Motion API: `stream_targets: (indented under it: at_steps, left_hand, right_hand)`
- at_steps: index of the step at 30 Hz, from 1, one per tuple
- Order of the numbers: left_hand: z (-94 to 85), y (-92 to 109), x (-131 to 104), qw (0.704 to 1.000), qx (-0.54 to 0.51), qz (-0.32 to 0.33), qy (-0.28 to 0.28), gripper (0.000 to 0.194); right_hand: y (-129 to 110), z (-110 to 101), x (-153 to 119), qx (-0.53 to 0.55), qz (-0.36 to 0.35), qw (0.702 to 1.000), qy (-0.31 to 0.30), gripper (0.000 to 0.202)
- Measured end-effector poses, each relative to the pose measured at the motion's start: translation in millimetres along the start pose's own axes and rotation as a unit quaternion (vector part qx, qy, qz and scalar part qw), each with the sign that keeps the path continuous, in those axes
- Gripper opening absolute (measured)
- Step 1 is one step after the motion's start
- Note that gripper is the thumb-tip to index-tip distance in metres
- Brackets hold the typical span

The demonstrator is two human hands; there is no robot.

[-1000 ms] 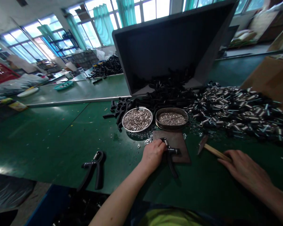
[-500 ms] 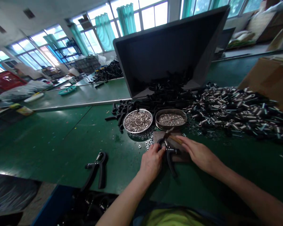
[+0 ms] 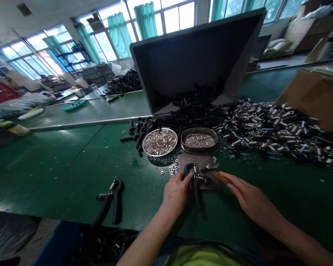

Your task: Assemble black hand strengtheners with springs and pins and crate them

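My left hand (image 3: 176, 192) is closed on a black hand grip strengthener (image 3: 197, 194) with a metal spring, which lies on a flat dark plate (image 3: 184, 159). In my right hand (image 3: 245, 190) is a hammer (image 3: 220, 176), held by its wooden handle. Its metal head is just right of the strengthener's spring, apart from it. Another hand grip strengthener (image 3: 115, 201) lies by the table's front edge, left of my hands. Beyond the plate stand a round dish (image 3: 145, 149) of small metal pins and an oval tin (image 3: 195, 149) of tiny metal parts. Loose nuts (image 3: 173, 169) lie beside the plate.
A large dark bin (image 3: 141, 74) is tipped on its side, black handles (image 3: 194, 114) spilling out. To the right, springs and black parts (image 3: 272, 129) form a pile before a cardboard box (image 3: 308, 98). A blue container (image 3: 55, 244) holds more strengtheners below the table edge.
The hammer has moved right, off the strengthener's spring, with my right hand drawing back to the right. My left hand stays on the strengthener. The view has shifted slightly.
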State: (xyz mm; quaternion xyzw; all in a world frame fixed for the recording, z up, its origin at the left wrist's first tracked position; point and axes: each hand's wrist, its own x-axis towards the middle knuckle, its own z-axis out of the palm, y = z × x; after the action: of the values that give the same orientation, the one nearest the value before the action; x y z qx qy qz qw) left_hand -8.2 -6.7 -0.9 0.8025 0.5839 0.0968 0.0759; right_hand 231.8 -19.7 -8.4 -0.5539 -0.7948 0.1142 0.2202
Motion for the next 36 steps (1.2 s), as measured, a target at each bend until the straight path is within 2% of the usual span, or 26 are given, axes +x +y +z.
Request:
stream_targets:
  at_steps: [2, 4, 6, 7, 8, 9, 11, 12, 13, 14, 15, 16, 17, 21, 23, 25, 27, 30, 34, 36]
  left_hand:
    - [-3.3, -1, 2, 1.0, -0.003, 0.007, -0.017, 0.046]
    - [-5.9, -5, 5, 0.999, -0.053, -0.003, -0.013, 0.045]
    - [-7.7, -9, 7, 0.985, -0.167, -0.033, -0.003, 0.041]
    - [-8.0, -10, 9, 0.966, -0.251, -0.057, -0.007, 0.038]
    - [-7.9, -10, 10, 0.933, -0.349, -0.09, -0.014, 0.035]
    - [-7.3, -10, 11, 0.883, -0.45, -0.13, -0.028, 0.032]
    - [-4.7, -5, 10, 0.748, -0.623, -0.217, -0.072, 0.029]
    - [-3.2, -2, 9, 0.68, -0.68, -0.258, -0.09, 0.03]
    - [-1.9, 2, 7, 0.626, -0.718, -0.287, -0.102, 0.032]
    - [-1.2, 6, 4, 0.59, -0.742, -0.302, -0.107, 0.035]
    - [-1.3, 9, 0, 0.573, -0.755, -0.301, -0.112, 0.038]
    - [-2.3, 13, -4, 0.572, -0.759, -0.289, -0.112, 0.042]
    - [-4.1, 15, -8, 0.585, -0.755, -0.272, -0.113, 0.046]
    - [-16.6, 20, -19, 0.677, -0.694, -0.215, -0.116, 0.055]
    - [-22.9, 18, -17, 0.718, -0.661, -0.193, -0.101, 0.054]
    - [-27.4, 13, -10, 0.758, -0.624, -0.175, -0.074, 0.047]
    - [-30.1, 5, 3, 0.804, -0.57, -0.164, -0.045, 0.04]
    - [-31.5, -8, 32, 0.881, -0.454, -0.133, -0.008, 0.033]
    - [-31.2, -17, 83, 0.963, -0.259, -0.061, 0.031, 0.026]
    - [-30.8, -17, 110, 0.987, -0.157, -0.032, 0.025, 0.025]
  right_hand:
    - [20, -3, -14, -0.085, 0.015, 0.996, 0.034, 0.041]
    - [42, -7, -28, -0.18, 0.034, 0.982, 0.055, 0.044]
    - [64, -11, -39, -0.26, 0.043, 0.962, 0.07, 0.047]
    - [74, -13, -41, -0.283, 0.036, 0.955, 0.078, 0.048]
    - [81, -15, -41, -0.293, 0.025, 0.952, 0.085, 0.048]
    - [86, -16, -39, -0.289, 0.008, 0.953, 0.09, 0.048]
    - [89, -18, -26, -0.251, -0.028, 0.963, 0.098, 0.045]
    - [86, -19, -16, -0.224, -0.041, 0.968, 0.102, 0.043]
    - [81, -19, -6, -0.196, -0.05, 0.973, 0.108, 0.041]
    - [73, -18, 5, -0.168, -0.06, 0.977, 0.112, 0.038]
    - [64, -18, 16, -0.142, -0.07, 0.981, 0.114, 0.036]
    - [54, -17, 27, -0.117, -0.082, 0.983, 0.112, 0.034]
    - [44, -16, 37, -0.096, -0.094, 0.985, 0.106, 0.033]
    - [8, -18, 84, -0.047, -0.132, 0.989, 0.041, 0.026]
    - [0, -20, 112, -0.076, -0.107, 0.991, -0.015, 0.026]
    - [0, -21, 143, -0.125, -0.054, 0.988, -0.074, 0.026]
    - [4, -18, 172, -0.16, 0.003, 0.98, -0.118, 0.021]
    - [11, -6, 201, -0.176, 0.05, 0.971, -0.156, 0.016]
    - [11, 10, 216, -0.174, 0.066, 0.962, -0.198, 0.028]
    - [12, 13, 216, -0.165, 0.064, 0.963, -0.203, 0.029]
